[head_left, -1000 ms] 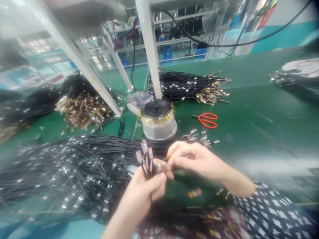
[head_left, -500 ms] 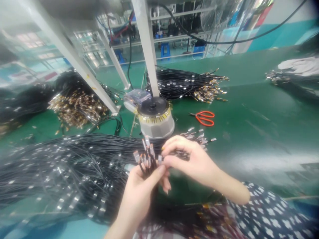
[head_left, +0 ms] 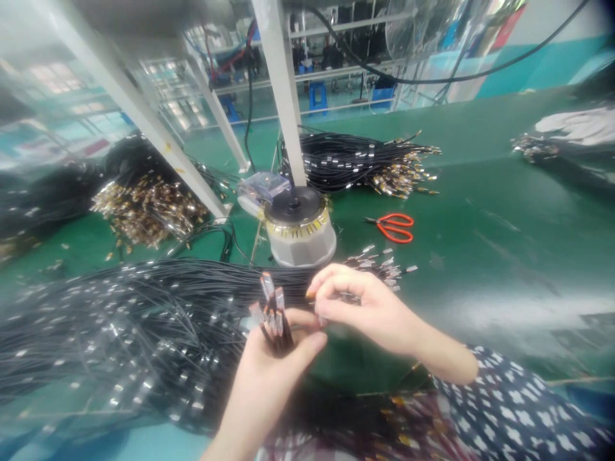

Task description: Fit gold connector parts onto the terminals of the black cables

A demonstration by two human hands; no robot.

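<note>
My left hand [head_left: 276, 371] is closed around a small bunch of black cables [head_left: 275, 320], whose pale, clear-capped ends with orange tips stick up above the fist. Its thumb reaches out to the right, apart from the bunch. Close beside it, my right hand [head_left: 353, 304] pinches the pale end of one cable [head_left: 321, 317] between thumb and fingers; the rest of that cable is hidden. Behind both hands lies a long bundle of black cables [head_left: 192, 272], its capped ends [head_left: 387, 266] showing past my right hand.
A grey round device with a black top [head_left: 300, 224] stands just beyond the hands. Red-handled scissors [head_left: 396, 228] lie on the green table [head_left: 480, 243]. More cable bundles [head_left: 336, 157] with gold ends [head_left: 148, 208] lie farther back, around white posts [head_left: 281, 83].
The bunch in my left hand has shifted left and tilted away from my right hand. My left thumb has lifted off it. The pinched cable end has moved slightly right and down.
</note>
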